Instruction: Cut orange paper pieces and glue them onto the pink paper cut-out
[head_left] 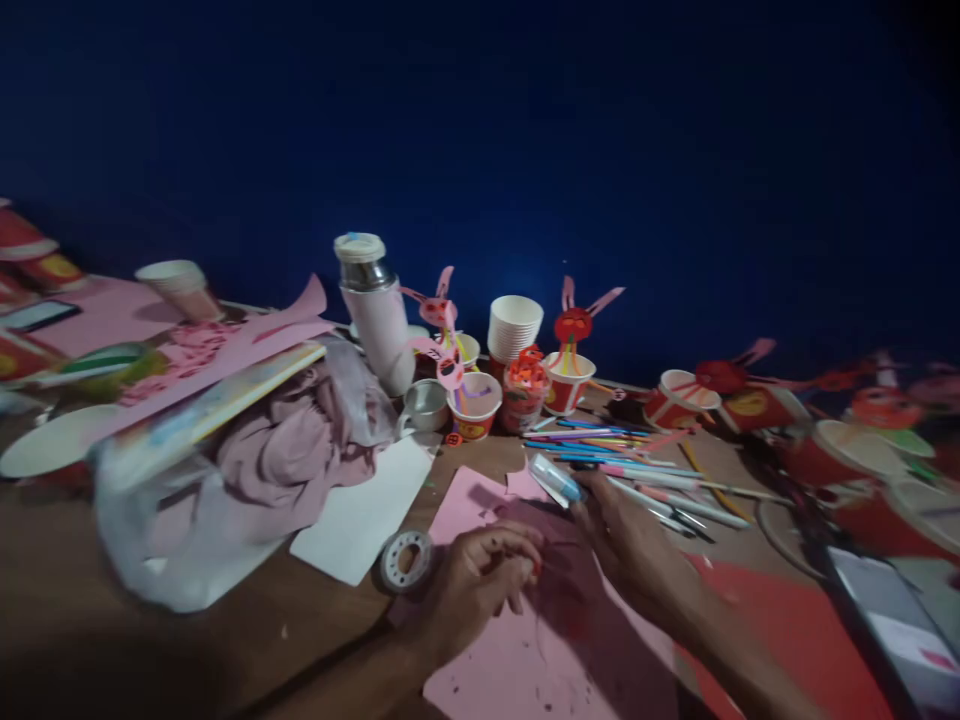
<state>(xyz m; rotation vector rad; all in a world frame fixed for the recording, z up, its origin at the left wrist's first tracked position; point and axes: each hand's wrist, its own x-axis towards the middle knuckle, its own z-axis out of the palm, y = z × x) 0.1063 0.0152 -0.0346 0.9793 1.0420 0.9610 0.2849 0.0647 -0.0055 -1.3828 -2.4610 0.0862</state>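
My left hand [487,570] hovers over a pink paper sheet [487,655], its fingers curled into a pinch. A speck of red shows at those fingertips, too small and blurred to name. Farther right, my right hand [611,515] reaches to a white tube with a light-blue end [555,482], and its fingers look closed around the blue end. Just left of my left hand lies a roll of tape [406,562]. Beyond the tube, several pens [600,440] are spread on the table. Red paper [795,630] lies under my right forearm.
Paper cups with rabbit figures [474,405] stand at the back beside a stack of white cups [515,325] and a flask [375,320]. A glass mug [425,405] is near them. Left, a plastic bag [187,540] holds cloth. A phone-like device [892,620] lies right.
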